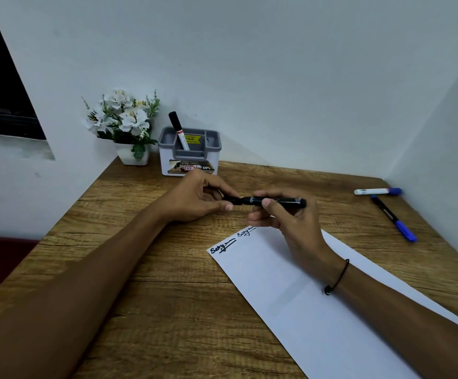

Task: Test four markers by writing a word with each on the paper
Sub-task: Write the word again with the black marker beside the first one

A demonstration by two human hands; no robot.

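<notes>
Right hand fingers curl round black marker barrel; left hand pinches its cap. Both above paper's far edge; bare tabletop at left.

**A small desk corner in a home or office**

A wood-grain worktop fits into a corner of plain white walls. At its far edge stand a grey-and-white pen holder and a white pot of artificial white flowers. A dark window opening sits far left.
</notes>
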